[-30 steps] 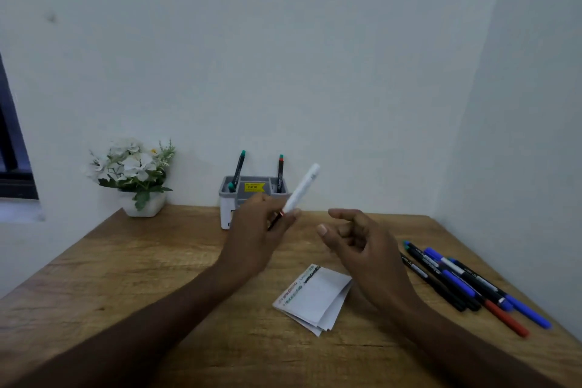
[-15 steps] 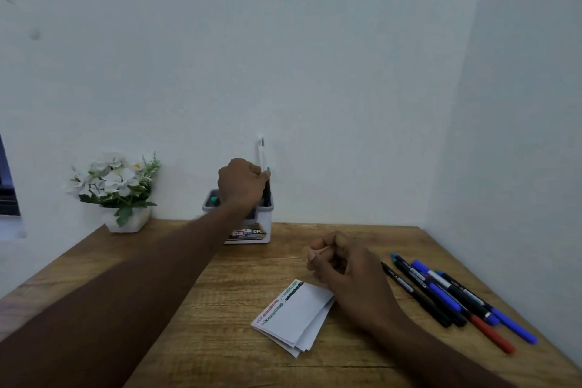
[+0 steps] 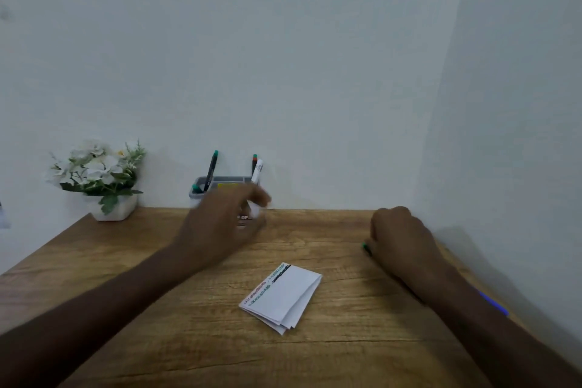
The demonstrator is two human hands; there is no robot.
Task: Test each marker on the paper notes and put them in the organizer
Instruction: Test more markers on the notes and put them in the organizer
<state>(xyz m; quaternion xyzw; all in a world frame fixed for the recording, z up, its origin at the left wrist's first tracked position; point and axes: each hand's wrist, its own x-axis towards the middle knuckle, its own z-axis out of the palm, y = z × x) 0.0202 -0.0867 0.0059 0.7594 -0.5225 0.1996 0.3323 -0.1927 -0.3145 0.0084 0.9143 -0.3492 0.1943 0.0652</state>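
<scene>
The white marker (image 3: 257, 171) stands tilted in the right end of the grey organizer (image 3: 201, 185) at the back of the desk (image 3: 126, 261), about 12 o'clock from the folded paper notes (image 3: 283, 296). Behind it a black marker with a red-and-green end (image 3: 254, 161) stands almost upright, and at the organizer's left end a black marker with a green cap (image 3: 211, 171) leans to the right, with another green cap (image 3: 196, 188) showing low at the rim. The left hand (image 3: 220, 224) is blurred in front of the organizer; its fingers look loosely spread and nothing is visibly held, though the blur leaves this uncertain. The paper notes lie flat at the middle of the desk, with coloured scribbles along their upper left edge. At 2 o'clock from the notes, the right hand (image 3: 400, 239) is curled knuckles-up over the loose markers near the right wall; a green marker tip (image 3: 366, 246) pokes out at its left side, but whether the fingers grip it cannot be told. A blue marker (image 3: 494, 305) peeks out past the right forearm. At 10 o'clock from the notes, a white pot of white flowers (image 3: 97, 179) stands against the wall.
</scene>
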